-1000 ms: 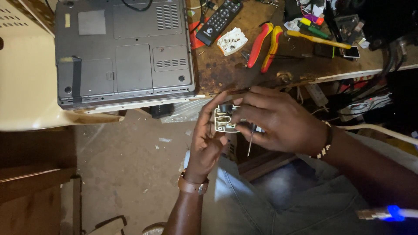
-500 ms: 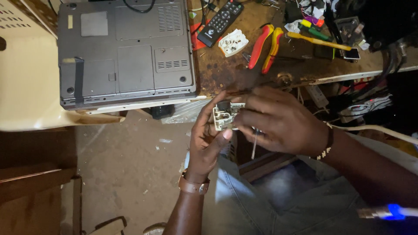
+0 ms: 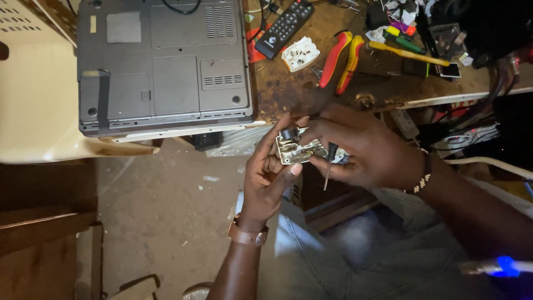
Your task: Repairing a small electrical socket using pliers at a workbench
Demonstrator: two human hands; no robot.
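Observation:
My left hand (image 3: 269, 175) holds a small white electrical socket part (image 3: 300, 149) with metal contacts, thumb under it and fingers behind. My right hand (image 3: 369, 147) closes over the part's right side and also grips a small screwdriver (image 3: 330, 161) whose thin shaft points down. Both hands meet just below the edge of the worn wooden workbench (image 3: 288, 91), above my lap in blue jeans.
An upturned grey laptop (image 3: 161, 61) lies on the bench's left, partly over a cream plastic chair (image 3: 39, 105). A black remote (image 3: 284, 21), a white plug (image 3: 300, 54), red and yellow pliers (image 3: 340, 58), a yellow screwdriver (image 3: 408, 54) and cables lie on the bench. Dusty floor below.
The hands and the socket part have stayed almost in place; the right fingers shifted slightly on the part, and the screwdriver still hangs down.

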